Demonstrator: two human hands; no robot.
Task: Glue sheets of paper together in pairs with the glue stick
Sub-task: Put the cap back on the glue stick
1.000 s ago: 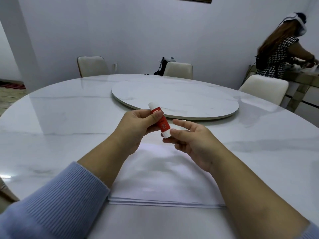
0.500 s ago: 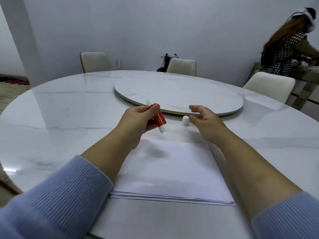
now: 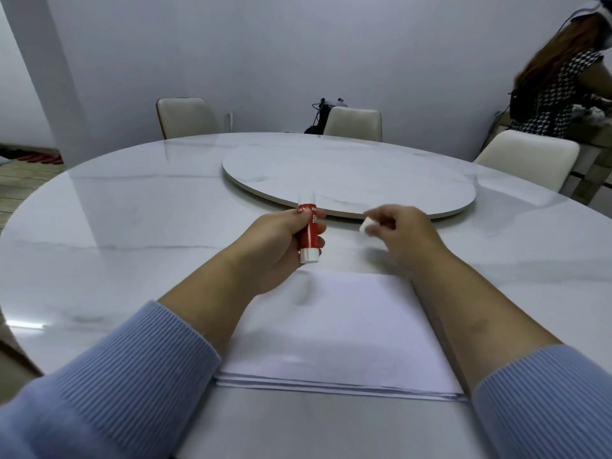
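Above the paper (image 3: 334, 329), the left hand (image 3: 275, 250) is gripping the glue stick (image 3: 308, 230) while the right hand (image 3: 397, 233) is pinching its cap (image 3: 365, 224) (blurred); no gluing is showing yet.

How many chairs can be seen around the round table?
3. One chair stands at the far left, one at the far middle, one at the right. Others nearer the camera may be out of view.

Glue stick (image 3: 308, 231): red body, white ends. Paper stack (image 3: 334, 329): white. Table (image 3: 132, 226): white, grey-veined marble. Sleeves (image 3: 126, 385): light blue, ribbed.
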